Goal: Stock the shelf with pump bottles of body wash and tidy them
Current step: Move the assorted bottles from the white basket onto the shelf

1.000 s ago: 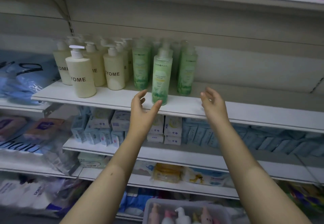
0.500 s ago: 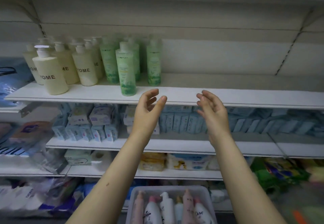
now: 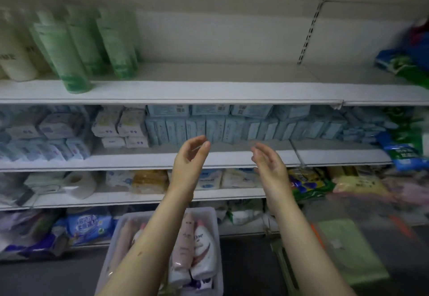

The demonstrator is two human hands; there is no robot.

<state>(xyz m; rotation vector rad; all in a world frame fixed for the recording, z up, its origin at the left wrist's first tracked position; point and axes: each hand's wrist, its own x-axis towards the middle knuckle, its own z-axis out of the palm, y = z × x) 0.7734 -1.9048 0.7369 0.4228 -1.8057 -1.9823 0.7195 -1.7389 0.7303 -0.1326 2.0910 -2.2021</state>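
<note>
Green pump bottles stand blurred at the left of the top shelf; both hands have dropped away from its edge, which suggests fetching more stock comes next. The left hand, above a grey crate of closely packed pink and white bottles, and the right hand hang empty, fingers loosely curved, palms facing.

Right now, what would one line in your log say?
left hand: open, empty | right hand: open, empty | green bottles: standing on upper shelf | bin: holds pink and white bottles
</note>
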